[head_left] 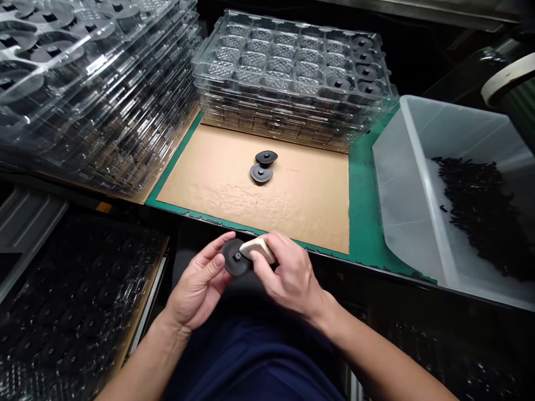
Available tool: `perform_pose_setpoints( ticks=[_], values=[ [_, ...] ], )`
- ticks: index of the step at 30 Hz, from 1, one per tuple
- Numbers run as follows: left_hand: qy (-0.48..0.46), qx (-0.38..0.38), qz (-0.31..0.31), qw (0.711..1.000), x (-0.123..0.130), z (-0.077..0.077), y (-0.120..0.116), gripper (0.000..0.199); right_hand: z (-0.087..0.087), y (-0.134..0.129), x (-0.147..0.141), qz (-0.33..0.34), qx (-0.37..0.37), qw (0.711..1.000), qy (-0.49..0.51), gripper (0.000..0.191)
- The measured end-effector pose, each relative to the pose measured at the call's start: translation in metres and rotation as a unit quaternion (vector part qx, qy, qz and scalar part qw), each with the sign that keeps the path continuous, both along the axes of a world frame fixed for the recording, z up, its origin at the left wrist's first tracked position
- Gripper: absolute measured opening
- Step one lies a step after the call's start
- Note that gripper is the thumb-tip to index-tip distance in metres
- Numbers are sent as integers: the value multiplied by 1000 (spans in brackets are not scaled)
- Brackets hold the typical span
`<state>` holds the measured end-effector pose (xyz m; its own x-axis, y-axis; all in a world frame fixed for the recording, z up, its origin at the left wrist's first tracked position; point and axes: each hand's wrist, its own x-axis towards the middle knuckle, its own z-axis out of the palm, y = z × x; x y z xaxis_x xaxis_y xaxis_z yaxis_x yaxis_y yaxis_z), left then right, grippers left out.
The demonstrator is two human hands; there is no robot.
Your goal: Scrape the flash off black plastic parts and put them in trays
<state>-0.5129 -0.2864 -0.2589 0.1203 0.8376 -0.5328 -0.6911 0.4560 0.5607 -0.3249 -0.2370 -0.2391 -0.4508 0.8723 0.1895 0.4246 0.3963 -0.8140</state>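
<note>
Between the thumb and fingers of my left hand [199, 284] is a round black disc [234, 264] with a small raised hub at its middle. My right hand [288, 273] grips a cream-coloured block [258, 250], perhaps a sponge or eraser, whose tip lies against or just over the disc near the hub. Both hands are in front of the table's near edge, above my lap. Beyond them, two similar black discs, one nearer [261, 174] and one farther [266, 157], lie touching or overlapping on a cardboard sheet [309, 195].
A stack of clear plastic trays [288, 111] stands at the back, some pockets holding black discs. A taller tray stack [137, 83] is at the left. On the right, a translucent bin [401, 184] holds many small black pieces [480, 211]. More filled trays [83, 301] sit low at left.
</note>
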Motion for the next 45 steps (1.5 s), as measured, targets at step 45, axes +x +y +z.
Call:
perform_pose_setpoints(
  ticks=[45],
  values=[
    [96, 51, 65, 992, 7, -4, 1, 65, 10, -6, -18, -41, -117, 991, 50, 17]
  ],
)
